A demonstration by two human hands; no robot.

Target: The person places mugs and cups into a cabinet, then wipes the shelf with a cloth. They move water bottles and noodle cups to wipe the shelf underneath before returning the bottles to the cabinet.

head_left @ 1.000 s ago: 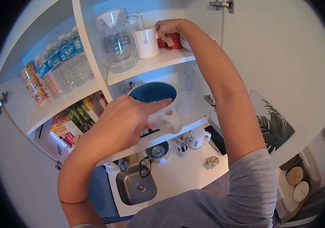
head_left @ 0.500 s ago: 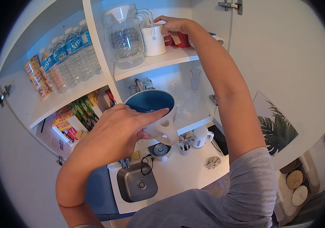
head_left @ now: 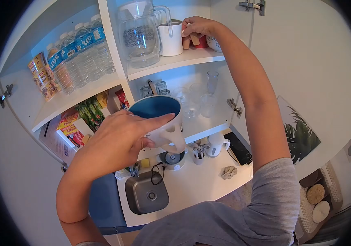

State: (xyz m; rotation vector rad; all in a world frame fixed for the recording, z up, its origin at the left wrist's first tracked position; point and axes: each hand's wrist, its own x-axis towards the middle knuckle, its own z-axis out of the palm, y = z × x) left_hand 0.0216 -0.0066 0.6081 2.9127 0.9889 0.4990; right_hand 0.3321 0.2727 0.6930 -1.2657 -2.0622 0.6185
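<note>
Lower beneath the upper shelf (head_left: pixel 198 60) than before, the mug (head_left: pixel 156 108), likely stiff and breakable, is clamped in the left hand (head_left: pixel 118 137), its handle (head_left: pixel 179 142) beside the fingertips (head_left: pixel 169 118) a surer hold; above, the right hand's (head_left: pixel 200 27) grip at the cup (head_left: pixel 170 43) cannot be told.

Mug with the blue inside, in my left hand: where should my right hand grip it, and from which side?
Probably best by the handle of the mug, with your right hand coming from the right. The handle juts out rightward and toward you, its outer curve uncovered, while your left hand covers much of the mug's near side.
</note>
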